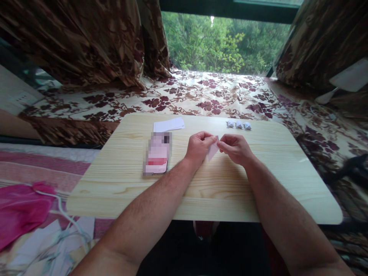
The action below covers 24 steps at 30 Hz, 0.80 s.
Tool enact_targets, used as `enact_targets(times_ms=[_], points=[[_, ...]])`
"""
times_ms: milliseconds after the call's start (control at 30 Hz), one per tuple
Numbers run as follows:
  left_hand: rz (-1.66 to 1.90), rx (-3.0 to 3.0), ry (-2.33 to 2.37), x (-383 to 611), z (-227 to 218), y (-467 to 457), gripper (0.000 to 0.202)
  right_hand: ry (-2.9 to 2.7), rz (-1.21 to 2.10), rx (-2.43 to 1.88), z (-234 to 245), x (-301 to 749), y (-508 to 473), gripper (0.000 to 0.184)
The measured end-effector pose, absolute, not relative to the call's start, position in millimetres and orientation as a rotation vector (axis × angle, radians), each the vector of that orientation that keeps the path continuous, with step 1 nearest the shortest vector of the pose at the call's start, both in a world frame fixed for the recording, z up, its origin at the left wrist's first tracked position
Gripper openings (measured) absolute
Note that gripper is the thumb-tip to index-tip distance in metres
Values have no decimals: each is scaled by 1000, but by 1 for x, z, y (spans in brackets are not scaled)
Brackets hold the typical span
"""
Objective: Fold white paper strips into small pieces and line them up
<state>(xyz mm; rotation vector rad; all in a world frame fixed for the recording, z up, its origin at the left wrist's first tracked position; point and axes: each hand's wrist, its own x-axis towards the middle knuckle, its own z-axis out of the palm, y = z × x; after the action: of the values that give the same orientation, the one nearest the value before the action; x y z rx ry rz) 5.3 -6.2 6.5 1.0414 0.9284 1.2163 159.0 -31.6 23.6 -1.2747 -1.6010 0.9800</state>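
A small piece of folded white paper (212,150) is held above the middle of the wooden table (218,188). My left hand (199,147) pinches it from the left, thumb along its top edge. At its right upper edge, my right hand (234,147) has its fingers closed in a pinch on the paper. Beyond my right hand, three small folded paper pieces (239,124) sit in a row near the table's far edge. A stack of white paper strips (169,124) lies at the far left of the tabletop.
A pinkish, pixelated phone (158,153) lies left of my left forearm. Behind the table stretches a floral-covered ledge (207,94) below a window. White cables (60,203), loose papers (41,237) and a pink cloth (23,211) are at the lower left.
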Motion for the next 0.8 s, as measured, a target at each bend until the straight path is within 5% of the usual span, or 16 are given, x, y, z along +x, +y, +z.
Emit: enact_targets(times_ms=[800], points=[[1276, 990, 898, 3, 2, -1, 23, -1455, 979, -1247, 21, 157, -29, 28]])
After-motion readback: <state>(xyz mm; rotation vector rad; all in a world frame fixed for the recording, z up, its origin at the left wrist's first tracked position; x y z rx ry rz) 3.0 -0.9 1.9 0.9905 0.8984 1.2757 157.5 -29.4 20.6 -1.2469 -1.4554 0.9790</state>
